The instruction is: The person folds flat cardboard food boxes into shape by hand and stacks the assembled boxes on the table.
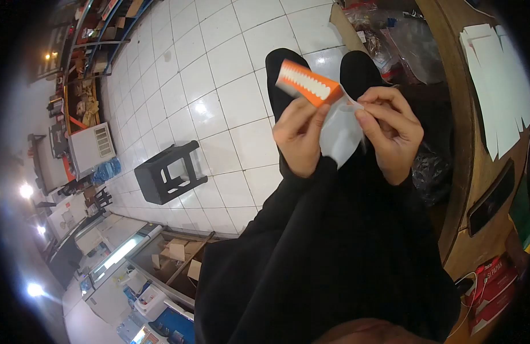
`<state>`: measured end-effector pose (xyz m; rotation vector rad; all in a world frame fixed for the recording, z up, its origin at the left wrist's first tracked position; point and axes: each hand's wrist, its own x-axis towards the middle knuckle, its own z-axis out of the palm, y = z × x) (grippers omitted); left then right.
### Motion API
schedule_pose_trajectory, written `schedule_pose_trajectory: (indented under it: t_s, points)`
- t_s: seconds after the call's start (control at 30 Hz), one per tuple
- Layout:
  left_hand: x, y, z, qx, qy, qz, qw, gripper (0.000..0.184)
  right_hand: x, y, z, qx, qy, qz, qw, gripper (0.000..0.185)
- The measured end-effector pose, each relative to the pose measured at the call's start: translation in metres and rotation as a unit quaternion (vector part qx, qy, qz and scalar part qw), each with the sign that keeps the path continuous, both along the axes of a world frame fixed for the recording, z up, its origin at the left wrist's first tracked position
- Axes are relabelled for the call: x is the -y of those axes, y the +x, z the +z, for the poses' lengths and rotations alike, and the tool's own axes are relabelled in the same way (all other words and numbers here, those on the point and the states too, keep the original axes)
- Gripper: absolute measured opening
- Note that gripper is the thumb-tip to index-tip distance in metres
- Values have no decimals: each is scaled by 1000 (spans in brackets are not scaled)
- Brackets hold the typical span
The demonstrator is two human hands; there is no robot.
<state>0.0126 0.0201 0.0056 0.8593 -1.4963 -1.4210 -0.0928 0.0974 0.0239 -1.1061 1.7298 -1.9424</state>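
Observation:
Above my lap I hold a folded orange-and-white paper piece (309,83), with a row of white scallops along its orange side. The fingers and thumb of my left hand (299,136) are closed on its lower left part. On the other side my right hand (393,129) pinches its thin white edge between thumb and fingers. A pale white sheet-like part (342,133) hangs between both hands over my black clothing; whether it is joined to the orange part I cannot tell. The far left end of the piece is blurred.
A wooden table (460,34) on the right bears cut white sheets (494,92), a dark phone (491,198) and red packages (494,286). Plastic bags (417,46) lie beyond my knees. A black stool (153,175) lies on its side on the tiled floor (219,109).

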Motion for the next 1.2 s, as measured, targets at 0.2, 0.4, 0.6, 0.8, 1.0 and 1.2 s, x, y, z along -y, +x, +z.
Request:
schedule_pose_trajectory:
  t_s: [0.2, 0.4, 0.6, 0.8, 1.0, 1.2]
  points:
    - [-1, -1, -10, 8, -39, -35, 999, 7, 2, 10, -10, 102, -6, -35, 994, 15]
    - [0, 1, -6, -114, 136, -84, 980, 17, 6, 10, -14, 24, -14, -61, 998, 15]
    - [1, 5, -3, -106, 140, -116, 978, 19, -1, 12, -1, -89, 35, -58, 994, 15]
    - [-1, 4, -5, -55, 87, -134, 986, 24, -2, 16, 0, -113, -18, -72, 991, 18]
    - [-1, 6, 1, -99, 161, -165, 968, 19, 1, 21, -1, 12, -12, -49, 999, 14]
    - [1, 5, 2, -85, 86, -188, 975, 22, 4, 25, -6, 58, -24, -49, 997, 13]
